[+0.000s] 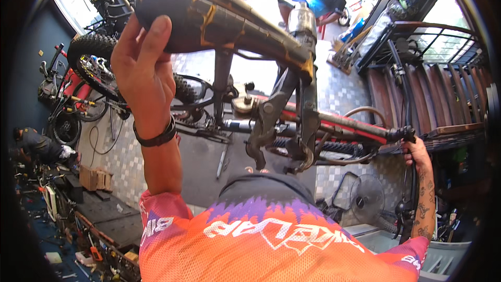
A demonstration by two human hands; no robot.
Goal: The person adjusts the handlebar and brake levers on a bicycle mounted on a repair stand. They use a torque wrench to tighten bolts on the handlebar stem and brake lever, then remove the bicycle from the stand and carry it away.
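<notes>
A mountain bike with a red and dark frame (pixel 339 125) hangs across in front of me, held up by a repair stand's clamp (pixel 269 107). Close up, its worn dark saddle (pixel 182 21) shows tan cracks along the cover. My left hand (pixel 143 68) grips the saddle's broad left end, thumb on the near side and fingers partly hidden behind it. On the far right my right hand (pixel 416 154) is closed on the handlebar (pixel 409 177) beside the stem. The dark seatpost (pixel 222 70) runs down below the saddle.
Other bikes with a knobby tyre (pixel 91 49) stand at the left. A person in dark clothes (pixel 44 149) crouches there near a tool-strewn bench (pixel 112 216). A standing fan (pixel 367 196) and wooden slatted bench (pixel 422 94) are at the right. Another person in blue (pixel 321 5) is at the back.
</notes>
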